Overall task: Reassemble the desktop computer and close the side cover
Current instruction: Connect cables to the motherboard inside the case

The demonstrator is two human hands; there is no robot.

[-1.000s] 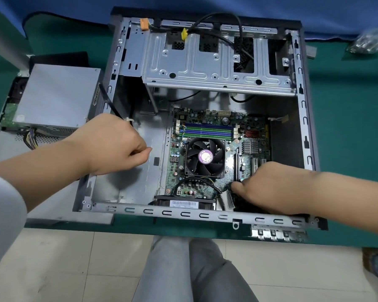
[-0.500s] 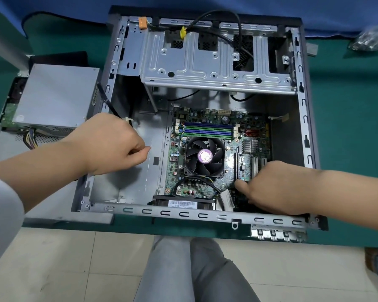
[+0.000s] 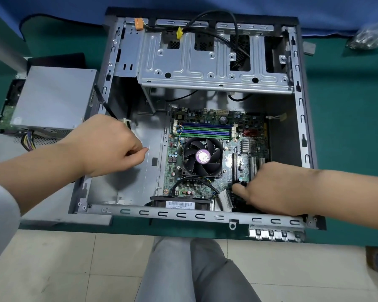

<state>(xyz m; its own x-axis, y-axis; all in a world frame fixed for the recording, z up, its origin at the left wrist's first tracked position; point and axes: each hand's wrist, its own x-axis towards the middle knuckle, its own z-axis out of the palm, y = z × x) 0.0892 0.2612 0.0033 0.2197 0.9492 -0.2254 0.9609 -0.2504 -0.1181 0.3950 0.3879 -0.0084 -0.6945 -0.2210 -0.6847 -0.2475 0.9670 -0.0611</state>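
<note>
Right hand point(image 3: 271, 188) slid slightly lower on motherboard point(image 3: 205, 127), grip hidden, left hand point(image 3: 109, 147) unmoved, loosely curled, empty.

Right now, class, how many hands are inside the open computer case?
2. The left hand sits above the bare metal floor left of the motherboard; the right hand rests at the motherboard's near right corner.

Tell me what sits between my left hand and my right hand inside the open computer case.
In the head view, the black CPU cooler fan with the purple centre label sits on the green motherboard between left hand and right hand.
</note>
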